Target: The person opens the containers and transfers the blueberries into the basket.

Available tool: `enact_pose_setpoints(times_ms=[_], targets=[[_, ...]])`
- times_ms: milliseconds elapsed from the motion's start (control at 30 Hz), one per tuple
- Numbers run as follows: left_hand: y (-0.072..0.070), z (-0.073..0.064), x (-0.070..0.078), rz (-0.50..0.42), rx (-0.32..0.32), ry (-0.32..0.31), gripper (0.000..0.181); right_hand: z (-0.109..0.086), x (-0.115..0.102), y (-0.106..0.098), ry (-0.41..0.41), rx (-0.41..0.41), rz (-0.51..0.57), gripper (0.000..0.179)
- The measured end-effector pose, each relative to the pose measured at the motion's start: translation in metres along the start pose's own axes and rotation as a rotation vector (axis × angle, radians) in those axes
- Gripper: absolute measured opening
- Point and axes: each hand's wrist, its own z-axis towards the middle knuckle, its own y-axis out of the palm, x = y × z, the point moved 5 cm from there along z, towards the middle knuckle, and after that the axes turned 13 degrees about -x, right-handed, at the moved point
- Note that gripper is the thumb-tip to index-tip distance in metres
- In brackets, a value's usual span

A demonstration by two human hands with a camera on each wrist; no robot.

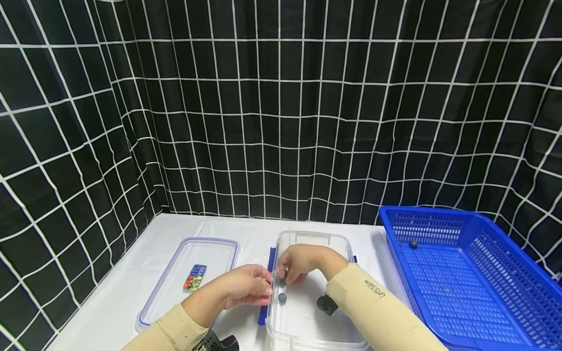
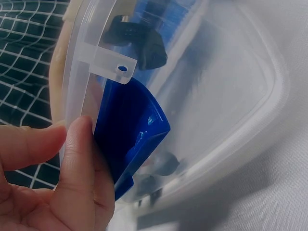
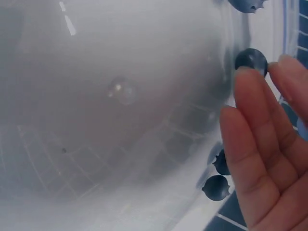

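Note:
A clear plastic container (image 1: pixel 315 324) with a blue side latch (image 1: pixel 263 315) stands in front of me. My left hand (image 1: pixel 248 286) is at its left side, thumb and finger pinching the rim beside the latch in the left wrist view. Inside the container, along the left wall, my right hand (image 1: pixel 303 261) pinches a blueberry (image 3: pixel 251 60) between thumb and fingertips. Another blueberry (image 1: pixel 282 297) lies on the container floor nearby. In the right wrist view, a blueberry (image 3: pixel 215 187) sits beside one partly hidden by my fingers, and a further one (image 3: pixel 246 4) is cut by the top edge.
A blue perforated basket (image 1: pixel 456 304) stands at the right with one dark blueberry (image 1: pixel 413 244) in it. At the left lies a clear lid (image 1: pixel 175 265) with a purple-blue seal and a label. A gridded black curtain (image 1: pixel 281 112) hangs behind the white table (image 1: pixel 105 312).

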Motion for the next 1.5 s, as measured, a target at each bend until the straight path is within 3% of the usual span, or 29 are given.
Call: enact_pose_setpoints(times_ms=[300, 600, 967, 1300, 1500], targets=[[-0.0003, -0.0009, -0.0014, -0.006, 0.004, -0.003, 0.023, 0.0024, 0.0016, 0.0019, 0.016, 0.012, -0.013, 0.020], [-0.0010, 0.0004, -0.0007, -0.001, 0.006, -0.003, 0.022, 0.0019, 0.0043, -0.0033, 0.016, 0.080, -0.005, 0.020], [-0.0009, 0.0003, -0.0013, -0.005, 0.011, -0.013, 0.022, 0.0030, 0.0077, 0.0025, 0.083, 0.043, -0.026, 0.021], [-0.0004, 0.0006, -0.0026, -0.009, -0.008, -0.003, 0.023, 0.0052, 0.0078, 0.0041, 0.041, -0.010, -0.143, 0.017], [-0.0010, 0.0010, -0.0023, -0.005, -0.006, -0.008, 0.023, 0.0024, 0.0054, -0.0016, -0.004, -0.011, -0.125, 0.014]])
